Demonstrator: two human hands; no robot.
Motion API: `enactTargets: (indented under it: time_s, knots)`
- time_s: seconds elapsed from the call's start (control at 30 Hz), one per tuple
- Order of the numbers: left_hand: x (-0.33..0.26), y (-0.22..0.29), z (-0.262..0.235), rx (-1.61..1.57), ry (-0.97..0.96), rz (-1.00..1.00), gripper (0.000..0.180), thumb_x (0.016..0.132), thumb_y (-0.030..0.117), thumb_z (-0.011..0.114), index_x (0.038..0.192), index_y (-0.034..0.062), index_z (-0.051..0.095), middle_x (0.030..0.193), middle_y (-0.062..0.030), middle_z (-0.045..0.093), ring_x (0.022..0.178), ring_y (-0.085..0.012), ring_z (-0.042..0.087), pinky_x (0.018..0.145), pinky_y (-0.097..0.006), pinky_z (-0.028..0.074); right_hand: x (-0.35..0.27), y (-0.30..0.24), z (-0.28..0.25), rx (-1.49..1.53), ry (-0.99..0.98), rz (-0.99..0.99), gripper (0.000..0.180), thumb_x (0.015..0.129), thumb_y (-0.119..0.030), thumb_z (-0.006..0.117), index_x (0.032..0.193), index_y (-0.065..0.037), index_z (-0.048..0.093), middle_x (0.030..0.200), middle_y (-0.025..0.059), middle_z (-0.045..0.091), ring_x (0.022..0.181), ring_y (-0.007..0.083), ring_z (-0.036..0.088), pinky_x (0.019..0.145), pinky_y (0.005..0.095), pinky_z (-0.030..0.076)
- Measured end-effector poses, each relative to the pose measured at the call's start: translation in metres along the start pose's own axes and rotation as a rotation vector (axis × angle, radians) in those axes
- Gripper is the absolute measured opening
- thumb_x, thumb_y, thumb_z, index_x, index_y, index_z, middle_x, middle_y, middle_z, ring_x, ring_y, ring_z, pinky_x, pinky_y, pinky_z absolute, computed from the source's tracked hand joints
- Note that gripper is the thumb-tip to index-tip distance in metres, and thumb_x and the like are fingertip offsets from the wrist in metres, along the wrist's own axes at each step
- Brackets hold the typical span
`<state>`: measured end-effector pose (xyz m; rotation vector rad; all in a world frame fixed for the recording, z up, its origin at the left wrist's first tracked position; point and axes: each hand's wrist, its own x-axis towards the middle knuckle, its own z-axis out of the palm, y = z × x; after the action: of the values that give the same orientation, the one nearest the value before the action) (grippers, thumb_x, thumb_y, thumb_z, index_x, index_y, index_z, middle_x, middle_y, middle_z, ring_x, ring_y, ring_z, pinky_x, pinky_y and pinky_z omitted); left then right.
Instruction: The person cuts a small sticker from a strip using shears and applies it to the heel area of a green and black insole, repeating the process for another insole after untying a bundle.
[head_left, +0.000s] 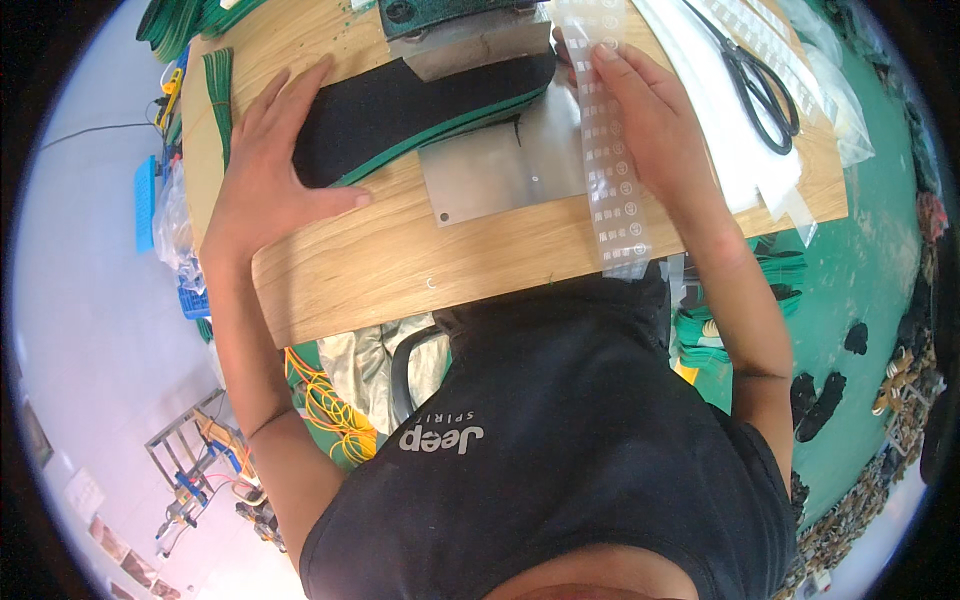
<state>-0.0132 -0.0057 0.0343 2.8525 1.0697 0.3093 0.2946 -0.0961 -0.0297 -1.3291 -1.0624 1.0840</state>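
On the wooden table lies a curved black padded piece with green edges [400,105], seemingly a stack of insole-like layers. My left hand [265,175] is spread at its left end, fingers along the far side and thumb at the near edge. The piece's right end reaches under the metal plate of a green machine [470,45] and over a flat metal plate [490,170]. My right hand [650,115] pinches a translucent strip with white print [612,200], thumb on top. The strip hangs toward the table's near edge. The right fingertips are partly hidden behind it.
Black-handled scissors [765,100] lie on white sheets [700,90] at the right. A bundle of green-edged strips [218,95] rests at the left edge, with more green bundles [170,25] beyond. Below the table are a chair with a cloth [375,370] and an orange cable [325,410].
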Motion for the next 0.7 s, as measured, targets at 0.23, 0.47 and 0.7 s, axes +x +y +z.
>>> enactTargets:
  time_s: [0.23, 0.47, 0.7]
  knots:
    - [-0.007, -0.013, 0.012, -0.016, -0.031, -0.038, 0.091, 0.057, 0.038, 0.077, 0.137, 0.0146, 0.041, 0.131, -0.0125, 0.048, 0.121, -0.0333, 0.045, 0.103, -0.043, 0.035, -0.003, 0.002, 0.008, -0.056, 0.022, -0.066, 0.031, 0.096, -0.030, 0.048, 0.087, -0.003, 0.060, 0.073, -0.0040, 0.055, 0.068, 0.0033, 0.045, 0.062, 0.0200, 0.038]
    - [-0.002, -0.019, 0.013, -0.061, -0.037, -0.011, 0.091, 0.055, 0.038, 0.076, 0.137, 0.0152, 0.043, 0.135, -0.0136, 0.046, 0.123, -0.0339, 0.043, 0.105, -0.044, 0.033, -0.010, 0.002, 0.009, -0.099, 0.024, -0.095, 0.029, 0.096, -0.029, 0.049, 0.086, -0.004, 0.060, 0.071, -0.0046, 0.054, 0.067, 0.0026, 0.045, 0.060, 0.0193, 0.037]
    - [-0.003, -0.020, 0.012, -0.047, -0.002, 0.055, 0.091, 0.055, 0.041, 0.078, 0.136, 0.0153, 0.043, 0.130, -0.0124, 0.049, 0.118, -0.0328, 0.047, 0.102, -0.042, 0.035, -0.015, 0.000, 0.005, -0.131, -0.035, -0.058, 0.026, 0.097, -0.027, 0.048, 0.096, -0.005, 0.062, 0.081, -0.0034, 0.060, 0.076, 0.0017, 0.053, 0.068, 0.0163, 0.043]
